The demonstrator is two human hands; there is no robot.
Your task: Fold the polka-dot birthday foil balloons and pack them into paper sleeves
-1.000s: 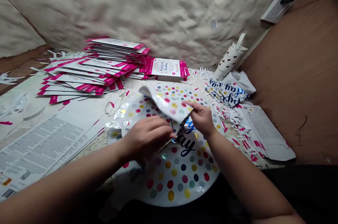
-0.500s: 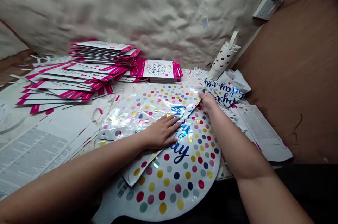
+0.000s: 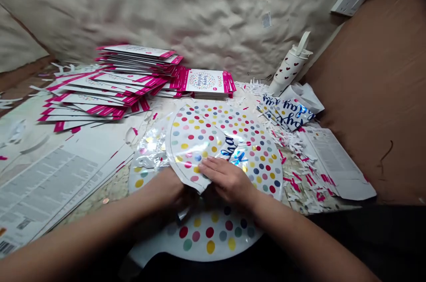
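A flat, dotted foil balloon (image 3: 189,140) with dark blue lettering is being folded over in front of me. My right hand (image 3: 229,180) is closed on the edge of the fold, fingers together on top of the foil. Beneath the raised flap is my left hand (image 3: 175,186), its fingers hidden by the foil. Under both hands a second dotted foil balloon (image 3: 219,246) lies spread flat, its tail toward the lower left.
Stacks of pink-edged printed card packets (image 3: 133,67) stand at the back left, with one smaller pile (image 3: 208,82) beside them. A heart-patterned tumbler (image 3: 289,71) leans near folded balloons (image 3: 286,113). Paper shreds (image 3: 296,153) and flattened cards (image 3: 339,166) lie right; printed sheets (image 3: 60,180) lie left.
The top balloon lay spread half a second ago, with my left hand flat on it; now its near part is folded up. My right hand has come from the far right edge to the middle.
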